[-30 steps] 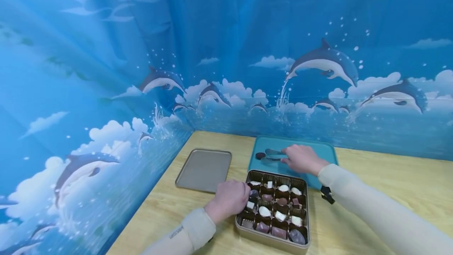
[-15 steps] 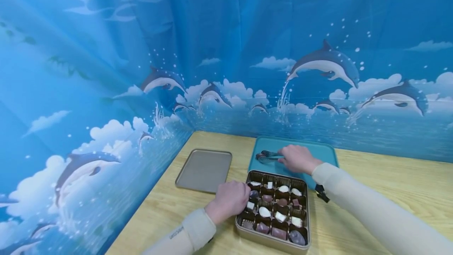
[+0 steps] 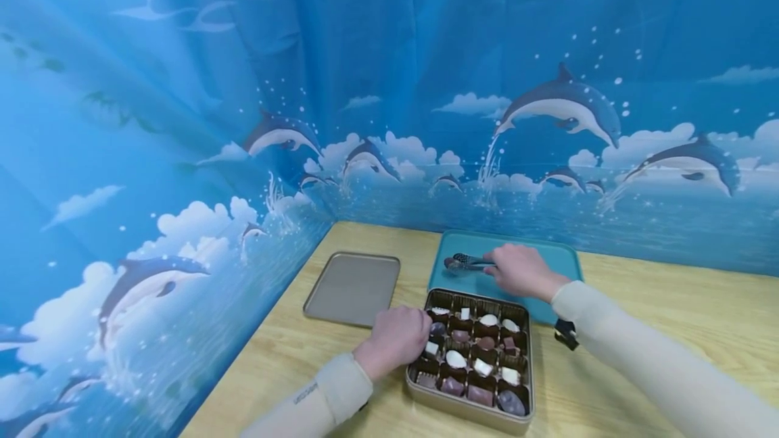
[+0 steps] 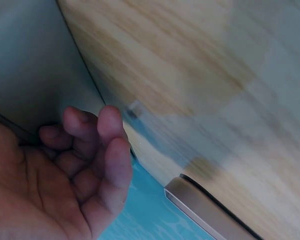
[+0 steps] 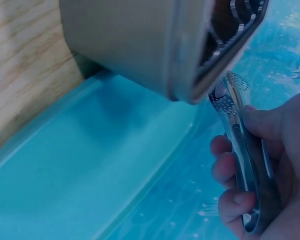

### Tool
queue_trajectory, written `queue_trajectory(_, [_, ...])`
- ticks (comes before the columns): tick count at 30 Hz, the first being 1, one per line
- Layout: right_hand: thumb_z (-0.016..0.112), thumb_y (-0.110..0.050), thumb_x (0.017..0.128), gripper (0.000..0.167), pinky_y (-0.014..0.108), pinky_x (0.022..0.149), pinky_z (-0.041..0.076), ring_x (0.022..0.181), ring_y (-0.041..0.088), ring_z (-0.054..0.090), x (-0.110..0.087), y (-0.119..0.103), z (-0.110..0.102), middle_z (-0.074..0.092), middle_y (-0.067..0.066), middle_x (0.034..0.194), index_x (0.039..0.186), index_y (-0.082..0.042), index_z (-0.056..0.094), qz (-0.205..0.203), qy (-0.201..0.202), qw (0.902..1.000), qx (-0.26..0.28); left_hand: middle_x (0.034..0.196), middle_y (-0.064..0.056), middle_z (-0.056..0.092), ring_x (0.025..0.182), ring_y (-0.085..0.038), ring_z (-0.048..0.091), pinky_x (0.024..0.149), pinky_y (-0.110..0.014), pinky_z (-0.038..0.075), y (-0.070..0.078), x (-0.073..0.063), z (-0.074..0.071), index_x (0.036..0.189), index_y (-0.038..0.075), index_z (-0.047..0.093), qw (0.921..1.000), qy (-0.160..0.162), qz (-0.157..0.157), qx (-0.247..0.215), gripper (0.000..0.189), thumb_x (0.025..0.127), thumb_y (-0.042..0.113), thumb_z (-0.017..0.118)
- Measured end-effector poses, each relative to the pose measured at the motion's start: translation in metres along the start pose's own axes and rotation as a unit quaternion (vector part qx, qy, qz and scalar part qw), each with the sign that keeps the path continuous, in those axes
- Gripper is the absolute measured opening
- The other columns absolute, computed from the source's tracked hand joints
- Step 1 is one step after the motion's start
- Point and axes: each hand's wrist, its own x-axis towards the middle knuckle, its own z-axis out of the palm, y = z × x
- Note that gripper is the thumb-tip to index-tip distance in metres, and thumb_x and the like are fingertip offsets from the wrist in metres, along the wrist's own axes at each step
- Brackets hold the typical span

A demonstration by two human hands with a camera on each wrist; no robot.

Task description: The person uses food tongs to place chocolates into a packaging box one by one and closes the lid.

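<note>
My right hand (image 3: 518,269) holds metal tongs (image 3: 470,262) low over the teal tray (image 3: 550,255). Their perforated ends close round a small dark chocolate (image 3: 452,263), which shows only partly in the right wrist view between the tong tips (image 5: 224,92). At the left side of a gold tin (image 3: 465,412) of chocolates, my left hand (image 3: 397,335) grips the rim. Its fingers (image 4: 112,125) are curled along the tin's outer wall in the left wrist view; the thumb is hidden. Divided compartments inside the tin bear white, brown and dark pieces, including a white oval one (image 3: 456,359).
A flat gold-brown lid (image 3: 353,287) lies on the wooden table (image 3: 651,316), left of and behind the tin. The tin stands against the tray's near edge. A blue dolphin-print curtain (image 3: 389,86) borders the table at the back and left.
The tongs have closed from spread apart beside the dark chocolate to gripping it. My right hand shifted slightly left, then back right. My left hand stays at the tin.
</note>
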Motion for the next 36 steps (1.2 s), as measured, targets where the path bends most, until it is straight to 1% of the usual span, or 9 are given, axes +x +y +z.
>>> queue_trajectory(2, [0.062,-0.022,0.100,0.035,0.026,0.046,0.039,0.045,0.010,0.048,-0.006,-0.002,-0.005,0.073,0.018,0.113,0.128,-0.001,0.066,-0.006,0.001,1.0000,-0.006,0.064,0.004,0.051,0.056,-0.012,0.049,0.046,-0.029,0.043,0.001,0.000,-0.001,0.084,0.018,0.062,0.9999,0.002,0.005,0.008,0.021,0.101,0.027,0.054])
queue_trajectory(6, [0.063,-0.023,0.100,0.034,0.026,0.047,0.040,0.048,0.008,0.050,-0.019,-0.007,-0.013,0.074,0.009,0.091,0.127,-0.002,0.067,-0.020,0.006,0.9995,-0.022,0.063,0.003,0.050,0.054,-0.012,0.048,0.043,-0.029,0.042,0.001,0.000,-0.001,0.083,0.017,0.061,0.9998,0.007,0.009,0.018,0.023,0.102,0.028,0.053])
queue_trajectory(8, [0.063,-0.024,0.100,0.033,0.026,0.046,0.039,0.048,0.008,0.050,-0.027,-0.011,-0.018,0.074,0.007,0.089,0.126,-0.004,0.068,-0.026,0.010,0.9992,-0.029,0.063,0.002,0.050,0.054,-0.013,0.049,0.043,-0.030,0.042,0.000,0.000,-0.001,0.082,0.017,0.060,0.9997,0.009,0.010,0.021,0.023,0.101,0.028,0.053])
queue_trajectory(16, [0.065,-0.023,0.098,0.037,0.024,0.044,0.035,0.051,0.003,0.048,-0.065,-0.030,-0.037,0.074,0.015,0.114,0.130,-0.003,0.066,-0.073,0.040,0.9958,-0.038,0.064,0.002,0.053,0.055,-0.014,0.052,0.043,-0.030,0.044,-0.001,0.002,-0.001,0.083,0.017,0.061,0.9992,0.005,0.018,0.035,0.025,0.103,0.029,0.051])
queue_trajectory(20, [0.068,-0.023,0.096,0.035,0.027,0.053,0.049,0.070,0.011,0.067,-0.083,-0.042,-0.043,0.074,0.013,0.115,0.127,-0.005,0.068,-0.094,0.050,0.9929,-0.053,0.064,0.002,0.052,0.056,-0.013,0.052,0.044,-0.030,0.044,-0.001,0.003,-0.002,0.084,0.017,0.061,0.9995,-0.006,0.013,0.029,0.028,0.105,0.030,0.048])
queue_trajectory(24, [0.069,-0.022,0.095,0.033,0.035,0.064,0.058,0.082,0.020,0.073,-0.097,-0.052,-0.044,0.075,0.010,0.109,0.123,-0.006,0.070,-0.123,0.048,0.9898,-0.055,0.065,0.003,0.052,0.057,-0.013,0.052,0.046,-0.030,0.045,-0.001,0.003,-0.003,0.085,0.017,0.062,0.9998,-0.014,0.007,0.012,0.029,0.106,0.030,0.045])
queue_trajectory(26, [0.069,-0.022,0.095,0.031,0.036,0.065,0.060,0.078,0.017,0.072,-0.103,-0.057,-0.043,0.076,0.009,0.107,0.122,-0.007,0.071,-0.137,0.046,0.9879,-0.055,0.065,0.002,0.053,0.058,-0.014,0.053,0.047,-0.031,0.046,-0.001,0.003,-0.003,0.082,0.017,0.061,0.9999,-0.011,0.003,0.002,0.031,0.106,0.029,0.044])
queue_trajectory(33, [0.071,-0.020,0.093,0.028,0.023,0.054,0.049,0.061,-0.001,0.056,-0.118,-0.072,-0.038,0.075,0.002,0.100,0.119,-0.010,0.072,-0.163,0.020,0.9853,-0.047,0.064,0.001,0.054,0.058,-0.015,0.055,0.047,-0.032,0.047,-0.001,0.003,-0.004,0.074,0.018,0.054,1.0000,-0.006,0.001,0.001,0.037,0.107,0.029,0.041])
queue_trajectory(36, [0.072,-0.021,0.091,0.016,0.022,0.053,0.048,0.061,-0.003,0.055,-0.121,-0.078,-0.033,0.073,-0.006,0.090,0.105,-0.015,0.073,-0.181,0.018,0.9821,-0.048,0.065,0.001,0.055,0.058,-0.014,0.055,0.047,-0.032,0.047,-0.001,0.004,-0.005,0.076,0.018,0.056,0.9999,-0.007,0.008,0.003,0.035,0.106,0.029,0.043])
